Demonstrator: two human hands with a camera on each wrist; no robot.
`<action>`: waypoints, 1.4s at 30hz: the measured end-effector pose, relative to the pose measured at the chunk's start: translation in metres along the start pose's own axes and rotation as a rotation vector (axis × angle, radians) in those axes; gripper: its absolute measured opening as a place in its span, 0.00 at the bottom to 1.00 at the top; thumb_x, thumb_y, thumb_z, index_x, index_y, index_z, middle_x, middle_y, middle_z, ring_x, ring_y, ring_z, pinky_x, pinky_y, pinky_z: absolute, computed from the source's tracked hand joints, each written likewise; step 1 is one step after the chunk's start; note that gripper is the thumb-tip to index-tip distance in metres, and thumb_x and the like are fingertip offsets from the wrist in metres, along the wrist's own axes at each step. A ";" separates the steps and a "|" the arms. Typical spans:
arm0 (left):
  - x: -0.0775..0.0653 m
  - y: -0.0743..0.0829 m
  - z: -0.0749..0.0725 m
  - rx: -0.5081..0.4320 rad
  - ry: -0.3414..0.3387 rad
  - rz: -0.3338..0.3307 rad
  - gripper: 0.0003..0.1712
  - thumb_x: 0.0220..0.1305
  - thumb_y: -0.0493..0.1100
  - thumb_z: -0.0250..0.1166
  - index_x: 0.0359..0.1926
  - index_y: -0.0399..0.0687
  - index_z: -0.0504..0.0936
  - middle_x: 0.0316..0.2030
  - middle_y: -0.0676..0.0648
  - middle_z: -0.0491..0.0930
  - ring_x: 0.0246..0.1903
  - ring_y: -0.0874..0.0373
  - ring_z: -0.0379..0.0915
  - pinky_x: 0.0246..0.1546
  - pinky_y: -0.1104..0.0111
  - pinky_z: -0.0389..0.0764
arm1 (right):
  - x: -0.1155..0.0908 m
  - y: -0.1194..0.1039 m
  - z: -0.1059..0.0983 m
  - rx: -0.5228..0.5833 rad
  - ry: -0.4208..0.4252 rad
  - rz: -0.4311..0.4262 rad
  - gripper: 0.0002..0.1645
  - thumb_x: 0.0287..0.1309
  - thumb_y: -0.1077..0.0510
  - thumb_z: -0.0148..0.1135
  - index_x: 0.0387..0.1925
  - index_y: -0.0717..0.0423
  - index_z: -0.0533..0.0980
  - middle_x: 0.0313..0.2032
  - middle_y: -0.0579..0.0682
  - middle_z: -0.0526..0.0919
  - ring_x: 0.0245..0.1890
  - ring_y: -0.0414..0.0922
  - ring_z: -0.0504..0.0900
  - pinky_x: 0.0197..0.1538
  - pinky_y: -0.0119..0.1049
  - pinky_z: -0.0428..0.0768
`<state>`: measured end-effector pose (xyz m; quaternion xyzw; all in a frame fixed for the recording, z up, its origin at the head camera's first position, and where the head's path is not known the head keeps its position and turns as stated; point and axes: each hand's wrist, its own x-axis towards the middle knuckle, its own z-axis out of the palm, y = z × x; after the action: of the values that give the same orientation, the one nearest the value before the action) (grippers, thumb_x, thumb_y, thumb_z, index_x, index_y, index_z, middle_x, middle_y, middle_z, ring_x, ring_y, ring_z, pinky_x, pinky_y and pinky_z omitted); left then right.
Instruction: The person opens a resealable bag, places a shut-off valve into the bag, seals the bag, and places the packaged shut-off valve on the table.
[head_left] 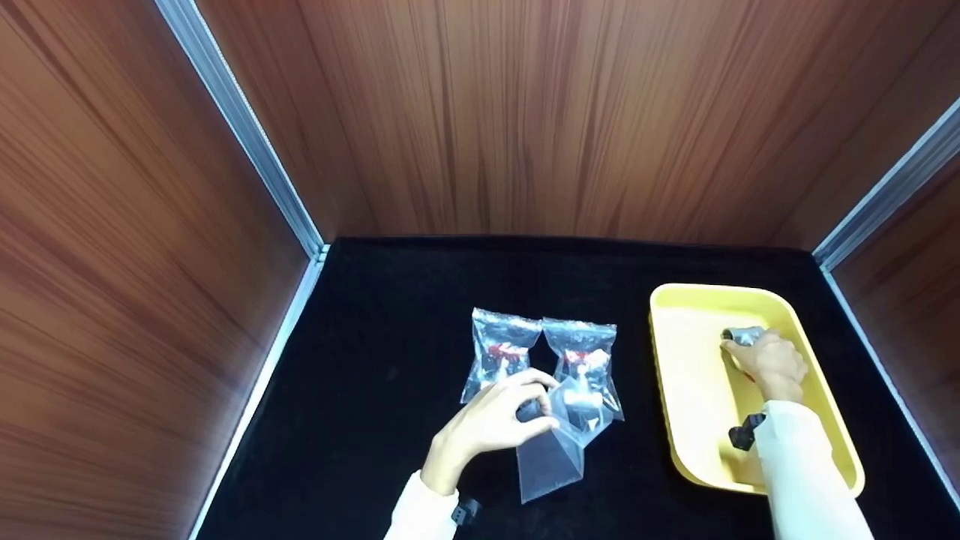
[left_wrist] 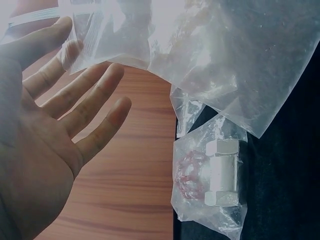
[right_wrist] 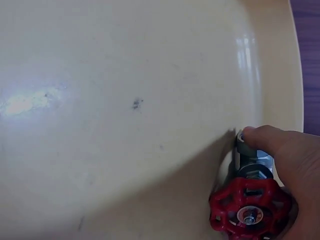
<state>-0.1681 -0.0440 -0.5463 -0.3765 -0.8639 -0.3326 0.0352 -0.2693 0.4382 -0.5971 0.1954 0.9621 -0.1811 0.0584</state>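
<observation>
My left hand (head_left: 491, 420) pinches an open-looking clear zip bag (head_left: 551, 466) by its zip edge, between thumb and index finger. In the left wrist view the other fingers are spread beside the bag (left_wrist: 210, 60). Behind it lie two bagged valves with red handwheels, a left one (head_left: 502, 349) and a right one (head_left: 589, 360), the latter partly covered by the held bag. My right hand (head_left: 772, 367) grips a metal valve (head_left: 744, 335) inside the yellow tray (head_left: 667, 420). The right wrist view shows its red handwheel (right_wrist: 250, 212) under the hand, partly hidden.
A black cloth (head_left: 360, 390) covers the work surface. Wood-grain panels (head_left: 480, 120) with metal corner strips (head_left: 247, 120) enclose it at the back and both sides. The tray's raised rim surrounds the right hand.
</observation>
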 end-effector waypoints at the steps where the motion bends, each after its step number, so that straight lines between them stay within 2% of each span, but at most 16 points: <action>1: 0.000 0.000 0.001 -0.002 -0.001 -0.002 0.12 0.62 0.62 0.63 0.30 0.65 0.78 0.57 0.63 0.76 0.42 0.68 0.75 0.39 0.79 0.74 | 0.000 0.001 0.001 -0.001 -0.002 0.008 0.60 0.53 0.21 0.52 0.56 0.75 0.62 0.42 0.75 0.76 0.40 0.69 0.78 0.31 0.51 0.73; 7: 0.001 0.002 0.003 -0.009 -0.009 -0.012 0.12 0.62 0.63 0.62 0.31 0.65 0.78 0.57 0.64 0.76 0.37 0.70 0.73 0.36 0.79 0.73 | -0.001 0.005 0.006 -0.027 0.003 0.039 0.65 0.51 0.18 0.49 0.59 0.76 0.57 0.40 0.75 0.74 0.39 0.70 0.78 0.32 0.53 0.73; 11: 0.003 0.004 0.001 -0.016 -0.024 -0.026 0.11 0.62 0.63 0.63 0.31 0.66 0.77 0.57 0.64 0.75 0.38 0.71 0.73 0.37 0.78 0.74 | 0.000 0.005 0.006 -0.023 0.005 0.045 0.63 0.52 0.19 0.49 0.58 0.75 0.58 0.40 0.73 0.74 0.38 0.68 0.78 0.31 0.51 0.72; 17: 0.004 0.004 0.000 -0.035 -0.030 -0.020 0.10 0.62 0.61 0.64 0.31 0.65 0.77 0.57 0.63 0.76 0.48 0.69 0.75 0.42 0.76 0.76 | 0.002 0.003 0.007 -0.017 0.017 0.052 0.61 0.50 0.18 0.48 0.54 0.73 0.63 0.40 0.72 0.76 0.35 0.64 0.79 0.28 0.47 0.72; 23: 0.005 0.003 -0.001 -0.052 -0.038 -0.034 0.10 0.62 0.61 0.63 0.31 0.66 0.77 0.58 0.62 0.75 0.44 0.64 0.77 0.38 0.76 0.75 | 0.001 0.001 0.009 0.017 0.055 0.046 0.57 0.50 0.18 0.50 0.49 0.70 0.68 0.37 0.70 0.79 0.29 0.59 0.79 0.24 0.45 0.72; 29: 0.007 0.002 -0.001 -0.029 -0.037 -0.031 0.10 0.62 0.62 0.63 0.31 0.66 0.77 0.58 0.62 0.75 0.39 0.67 0.76 0.39 0.74 0.75 | -0.001 -0.002 0.010 0.045 0.058 0.040 0.55 0.51 0.19 0.52 0.47 0.70 0.70 0.34 0.68 0.80 0.26 0.58 0.79 0.22 0.43 0.73; 35: 0.009 0.000 -0.002 -0.027 -0.038 -0.046 0.10 0.62 0.61 0.63 0.31 0.66 0.77 0.58 0.64 0.75 0.42 0.64 0.77 0.39 0.73 0.77 | -0.003 -0.008 0.007 0.066 0.081 0.018 0.52 0.50 0.19 0.52 0.44 0.67 0.71 0.30 0.64 0.81 0.25 0.56 0.79 0.22 0.42 0.72; 42: 0.012 0.000 -0.002 -0.006 -0.034 -0.059 0.10 0.62 0.62 0.63 0.31 0.67 0.77 0.58 0.65 0.75 0.43 0.68 0.76 0.53 0.60 0.76 | -0.006 -0.016 0.002 0.056 0.124 -0.019 0.51 0.50 0.20 0.53 0.44 0.66 0.71 0.30 0.64 0.81 0.25 0.55 0.79 0.21 0.41 0.70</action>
<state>-0.1771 -0.0376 -0.5413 -0.3567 -0.8741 -0.3296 0.0095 -0.2703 0.4213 -0.5927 0.1989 0.9601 -0.1962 -0.0086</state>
